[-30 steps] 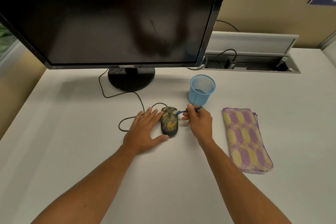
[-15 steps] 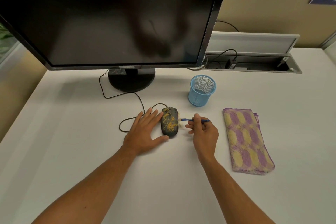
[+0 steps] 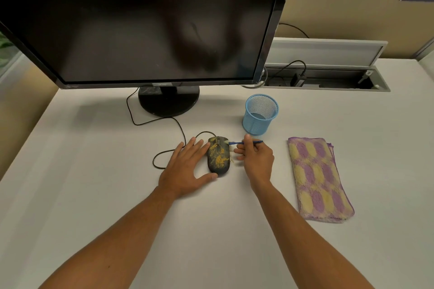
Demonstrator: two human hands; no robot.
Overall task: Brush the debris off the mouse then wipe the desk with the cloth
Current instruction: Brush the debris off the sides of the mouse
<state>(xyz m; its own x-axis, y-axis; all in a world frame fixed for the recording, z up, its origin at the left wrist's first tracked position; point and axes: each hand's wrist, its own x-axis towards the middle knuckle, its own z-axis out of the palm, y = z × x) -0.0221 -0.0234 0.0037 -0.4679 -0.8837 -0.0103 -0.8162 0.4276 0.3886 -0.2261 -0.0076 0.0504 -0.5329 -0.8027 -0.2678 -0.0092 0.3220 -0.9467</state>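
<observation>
Brushing debris off the mouse — cloth not yet in use.

The left hand [image 3: 185, 169] lies flat, fingers straight, bracing the mouse [image 3: 218, 156] from its 9 o'clock; the right hand [image 3: 256, 159] pinches the brush [image 3: 244, 142] at 3 o'clock — best flick short strokes outward. Cloth [image 3: 317, 178] waits farther right on the counter [image 3: 94, 195].

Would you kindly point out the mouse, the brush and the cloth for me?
mouse [image 3: 218, 157], head view, on its debris-speckled back.
brush [image 3: 235, 142], head view, on the blue handle between bristles and fingers.
cloth [image 3: 319, 178], head view, on the middle of its folded top.
</observation>
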